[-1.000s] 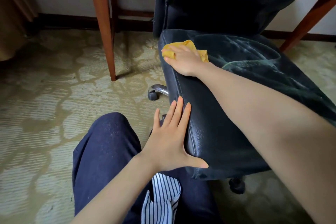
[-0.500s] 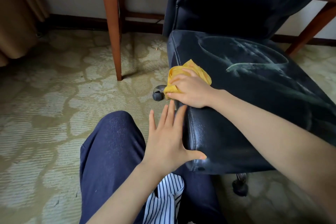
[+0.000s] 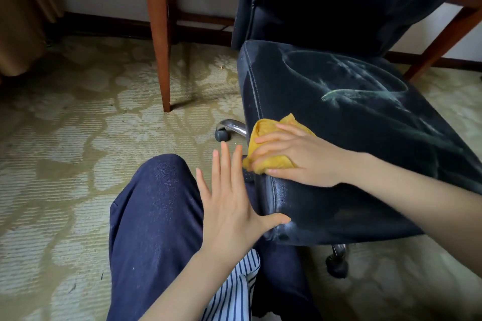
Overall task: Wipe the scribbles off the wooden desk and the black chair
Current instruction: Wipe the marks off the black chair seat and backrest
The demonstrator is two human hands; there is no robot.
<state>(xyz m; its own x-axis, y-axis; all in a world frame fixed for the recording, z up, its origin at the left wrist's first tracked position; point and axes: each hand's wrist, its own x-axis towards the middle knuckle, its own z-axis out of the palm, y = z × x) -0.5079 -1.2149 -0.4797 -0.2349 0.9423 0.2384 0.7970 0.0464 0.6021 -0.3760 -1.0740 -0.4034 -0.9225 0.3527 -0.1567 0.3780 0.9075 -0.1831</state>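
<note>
We found the right hand [image 3: 294, 156] lying on a bunched yellow cloth [image 3: 266, 128] at the front left corner of the black chair [image 3: 300, 86]. Its fingers lay nearly straight across the cloth and the thumb ran along its lower edge, a flat, pressing grip rather than a clench. The left hand [image 3: 229, 206] was spread open and held nothing, with the palm against the side of the seat [image 3: 378, 133] and the thumb on its front corner. We judged it was bracing the chair.

Pale scribbles [image 3: 347, 91] looped across the middle of the seat, well apart from the cloth, and fainter smears showed on the backrest [image 3: 339, 0]. Of the wooden table we saw only a leg [image 3: 159, 34] beside the chair. Its top was out of view, so we could not tell its condition.

We saw three ways this could go wrong:

- **Cloth slipping:** it sat right at the rounded corner, so a hard stroke outward could carry it off the edge.
- **Chair moving:** it stood on a caster [image 3: 221, 135] on the carpet [image 3: 65, 138], and a push toward the middle might roll or turn it if the bracing hand slipped.
- **Marks smearing:** they looked chalky, and a loaded cloth could spread them instead of lifting them.
</note>
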